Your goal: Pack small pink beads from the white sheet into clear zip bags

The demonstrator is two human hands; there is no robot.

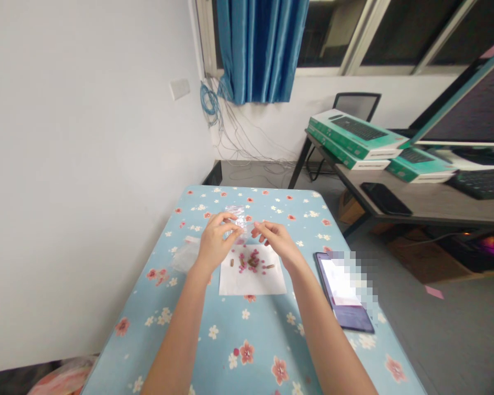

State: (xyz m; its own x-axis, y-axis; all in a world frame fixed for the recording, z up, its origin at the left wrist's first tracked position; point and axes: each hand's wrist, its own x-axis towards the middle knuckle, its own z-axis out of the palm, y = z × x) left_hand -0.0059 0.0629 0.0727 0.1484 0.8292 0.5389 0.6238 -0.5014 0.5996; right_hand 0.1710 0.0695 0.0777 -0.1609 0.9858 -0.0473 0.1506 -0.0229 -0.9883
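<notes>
My left hand (219, 240) is closed in a pinch on a small clear plastic bag (235, 210), which shows beyond its fingertips. To its right my right hand (275, 239) has thumb and forefinger pressed together; what they hold, if anything, is too small to make out. Beneath both hands a white sheet of paper (251, 286) lies on the table. Small pink tablets (254, 254) are scattered over its upper half, with several brown capsules (270, 266) among them. Another clear plastic bag (185, 257) rests just left of my left hand.
A flowered blue cloth covers the table (214, 351). At its right edge lies a phone with a lit screen (341, 291). A wall stands close on the left. On a desk to the right are green keyboard boxes (354, 137) and a dark phone (385, 198).
</notes>
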